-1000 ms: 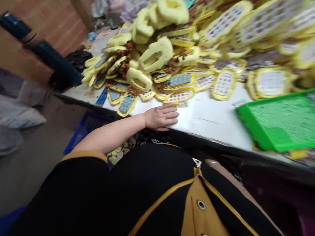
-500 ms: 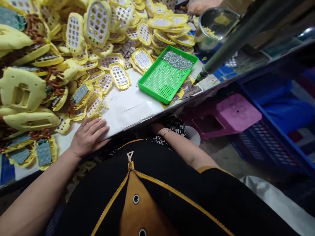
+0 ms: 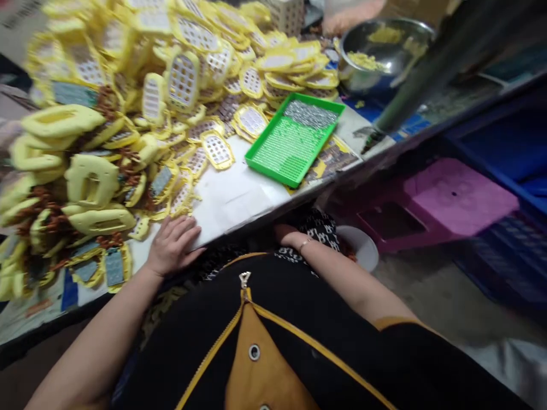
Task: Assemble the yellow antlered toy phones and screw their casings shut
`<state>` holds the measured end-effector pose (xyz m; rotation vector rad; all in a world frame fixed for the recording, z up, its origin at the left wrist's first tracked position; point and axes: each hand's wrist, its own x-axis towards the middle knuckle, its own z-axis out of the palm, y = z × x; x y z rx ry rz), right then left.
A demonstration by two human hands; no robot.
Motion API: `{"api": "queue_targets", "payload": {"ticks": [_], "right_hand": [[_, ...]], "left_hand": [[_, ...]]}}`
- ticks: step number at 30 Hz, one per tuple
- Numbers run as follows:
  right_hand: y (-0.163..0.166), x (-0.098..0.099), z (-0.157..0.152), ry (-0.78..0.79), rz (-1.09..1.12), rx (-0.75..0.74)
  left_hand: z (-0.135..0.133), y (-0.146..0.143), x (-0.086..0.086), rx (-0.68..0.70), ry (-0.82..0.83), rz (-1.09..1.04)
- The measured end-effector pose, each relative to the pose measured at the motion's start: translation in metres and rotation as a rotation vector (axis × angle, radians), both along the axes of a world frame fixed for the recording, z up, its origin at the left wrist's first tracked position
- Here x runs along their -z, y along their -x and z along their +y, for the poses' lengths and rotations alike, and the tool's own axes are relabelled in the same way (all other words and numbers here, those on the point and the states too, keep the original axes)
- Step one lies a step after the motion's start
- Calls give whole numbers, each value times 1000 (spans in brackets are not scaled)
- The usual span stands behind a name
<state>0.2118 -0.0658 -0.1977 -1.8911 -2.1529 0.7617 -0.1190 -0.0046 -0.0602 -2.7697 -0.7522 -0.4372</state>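
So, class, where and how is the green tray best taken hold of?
Probably by the raised rim of both long walls, coming from the table's near edge: the green tray lies open-side up, and yellow pieces sit close to its far left. Grey bits at its far end suggest keeping it level.

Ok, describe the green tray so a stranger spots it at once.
Find the white worktop with its big heap of yellow pieces. Toward its front edge, nearer than the metal bowl, lies the shallow tray. Silvery bits cover its far end, and its bright green sets it apart from the yellow pieces.
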Motion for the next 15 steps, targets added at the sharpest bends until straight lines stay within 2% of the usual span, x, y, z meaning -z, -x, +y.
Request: {"api": "queue_targets", "payload": {"ticks": [4, 7, 9, 12, 15], "right_hand": [[7, -13, 5, 307, 35, -138], [4, -28, 4, 394, 41, -226], [-4, -42, 0, 405, 53, -276], [-13, -71, 0, 443, 81, -367], [-8, -109, 9, 416, 231, -412]], "left_hand": [[-11, 3, 0, -56, 54, -34], [-18, 6, -1, -130, -16, -124], [-17, 9, -10, -267, -115, -209], [-3, 20, -41, -519, -250, -312], [22, 35, -86, -742, -232, -315]]}}
